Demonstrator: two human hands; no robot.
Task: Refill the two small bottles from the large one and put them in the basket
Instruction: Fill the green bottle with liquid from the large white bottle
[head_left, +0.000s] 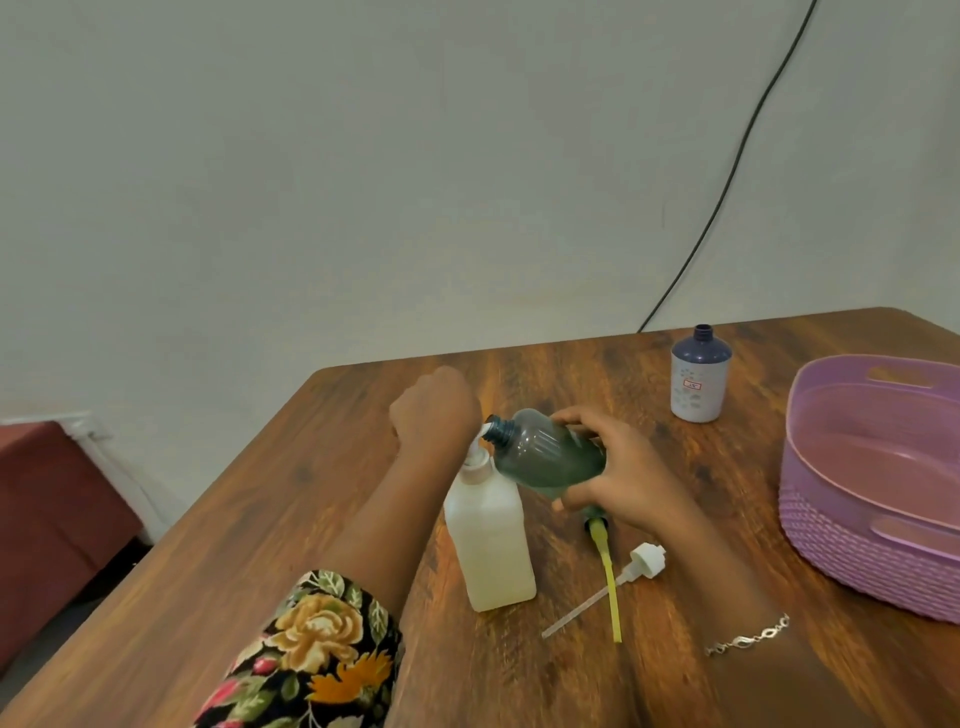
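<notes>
The large translucent white bottle (491, 540) stands upright on the wooden table, holding pale liquid. My left hand (436, 410) sits on top of it, fingers curled over its pump head, whose white nozzle pokes out to the right. My right hand (618, 473) grips a small dark see-through bottle (545, 452), tilted on its side with its open neck against that nozzle. The second small bottle (700, 379), blue-topped and white, stands uncapped at the back right. The purple basket (852, 551) sits at the right edge with nothing visible in it.
Two loose pump caps lie on the table (260, 545) near my right wrist: a white pump cap (644, 558) with a clear tube and a dark pump cap with a yellow tube (608, 571). A black cable (727, 187) runs down the wall behind. A dark red piece of furniture (47, 509) stands left.
</notes>
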